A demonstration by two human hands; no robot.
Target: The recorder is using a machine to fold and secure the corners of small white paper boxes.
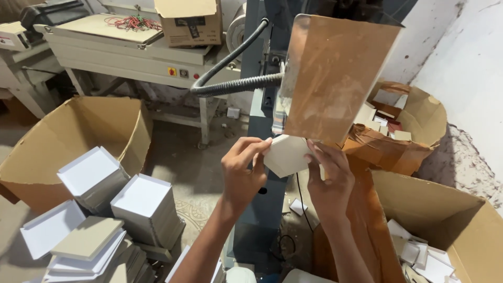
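A white box piece [287,155] is held up between both hands, just under a brown tinted guard panel [335,78] on a grey-blue machine [262,120]. My left hand [242,170] grips its left edge with the fingers curled over the top. My right hand [327,175] holds its right edge, fingers up against the bottom of the panel. The upper part of the piece is hidden behind the panel.
Stacks of white box trays [118,209] lie at lower left before a large open carton [68,141]. Another open carton [445,220] at lower right holds several white pieces. A paper-lined bin [414,126] stands behind the panel. A corrugated hose [230,84] runs left toward a grey machine table [126,47].
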